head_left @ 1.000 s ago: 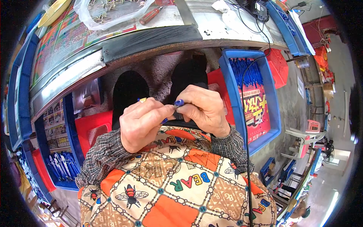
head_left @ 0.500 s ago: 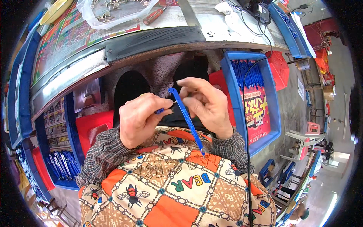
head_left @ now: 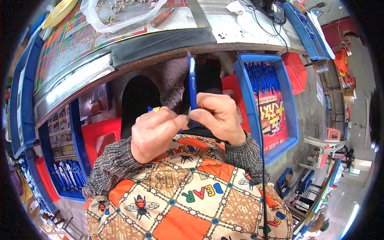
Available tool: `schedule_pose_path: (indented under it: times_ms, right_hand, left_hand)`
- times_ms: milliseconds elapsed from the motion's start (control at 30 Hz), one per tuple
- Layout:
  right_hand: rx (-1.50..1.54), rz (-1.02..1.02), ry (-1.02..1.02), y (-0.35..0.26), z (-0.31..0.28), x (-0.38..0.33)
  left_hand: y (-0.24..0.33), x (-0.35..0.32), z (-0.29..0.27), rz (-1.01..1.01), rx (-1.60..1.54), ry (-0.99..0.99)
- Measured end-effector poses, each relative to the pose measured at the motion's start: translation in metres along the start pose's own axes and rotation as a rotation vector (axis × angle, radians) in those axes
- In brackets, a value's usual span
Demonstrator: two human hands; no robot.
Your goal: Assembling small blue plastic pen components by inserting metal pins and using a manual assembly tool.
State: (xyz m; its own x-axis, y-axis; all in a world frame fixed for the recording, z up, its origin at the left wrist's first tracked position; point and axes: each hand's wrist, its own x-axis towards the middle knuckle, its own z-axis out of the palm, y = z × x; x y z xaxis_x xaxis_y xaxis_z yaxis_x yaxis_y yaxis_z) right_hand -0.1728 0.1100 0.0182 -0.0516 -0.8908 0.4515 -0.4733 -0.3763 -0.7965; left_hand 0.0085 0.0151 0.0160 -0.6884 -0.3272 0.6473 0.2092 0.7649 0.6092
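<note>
My right hand (head_left: 218,118) pinches the lower part of a long, slim blue plastic piece (head_left: 193,82) between thumb and forefinger. The piece points up and away from me, toward the table's edge. Close against it, my left hand (head_left: 156,130) is closed, its fingertips by the right thumb. A small blue and yellow piece (head_left: 153,109) sticks out past the left hand's knuckles; most of it is hidden. Both hands hover over my lap, above a patterned apron (head_left: 180,196).
A blue tray (head_left: 291,116) with several blue slim pieces is at the right. At the left stands another blue tray (head_left: 78,136) holding blue and white ones. On the table (head_left: 168,44) ahead lie a clear bag (head_left: 94,20) of metal parts and a red-handled screwdriver (head_left: 162,18).
The long blue piece has swung from slanting toward my lap to pointing away from me. My right hand has closed on its lower part, and my left hand has turned over beside it.
</note>
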Motion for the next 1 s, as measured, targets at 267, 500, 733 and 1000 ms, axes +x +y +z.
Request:
schedule_pose_path:
  times_ms: [267,500,733,1000]
  right_hand:
    - [0.47,0.515,-0.038,-0.011,-0.001,-0.003]
    - [-0.214,0.034,0.026,-0.013,-0.004,0.009]
    - [-0.047,0.038,-0.08,0.008,-0.002,0.002]
    - [0.243,0.101,-0.392,0.007,-0.011,-0.006]
  left_hand:
    - [0.0,0.002,-0.002,0.055,0.038,-0.075]
    - [0.002,0.0,-0.004,-0.114,-0.132,-0.007]
    - [0.002,0.001,-0.011,-0.087,-0.062,0.009]
    - [0.0,0.007,-0.017,0.017,0.101,0.017]
